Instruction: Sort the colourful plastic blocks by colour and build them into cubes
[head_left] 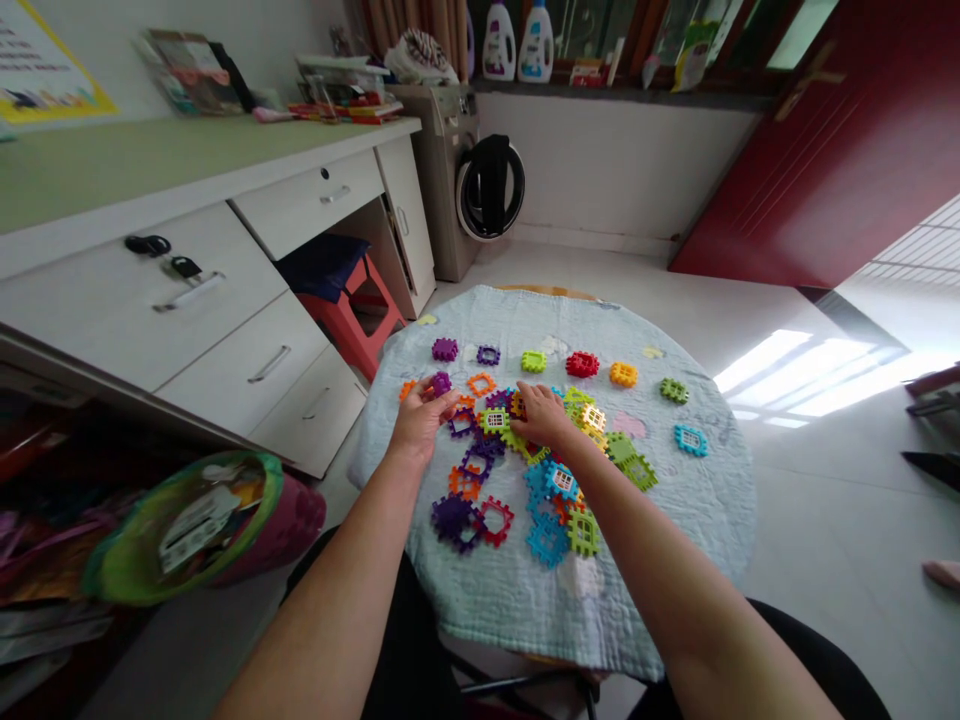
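My left hand (pixel 422 415) is closed on a purple notched building tile (pixel 441 383) at the left of the cloth-covered round table (pixel 480 610). My right hand (pixel 541 412) reaches into the loose pile in the middle, fingertips down among the tiles; what they touch is partly hidden. Beside it lies a green window tile (pixel 494 420). Blue tiles (pixel 547 540), dark purple tiles (pixel 455 515) and a red frame tile (pixel 496 521) spread toward me. Along the far side sit separate groups: purple (pixel 445 349), green (pixel 533 361), red (pixel 582 363) and orange (pixel 623 374).
A blue window tile (pixel 691 440) and a dark green stack (pixel 673 390) lie at the right. A red stool (pixel 360 310) stands beyond the table's left side, with a filled bin (pixel 292 515) nearer me. White drawers (pixel 225 330) and a washing machine (pixel 442 180) stand behind.
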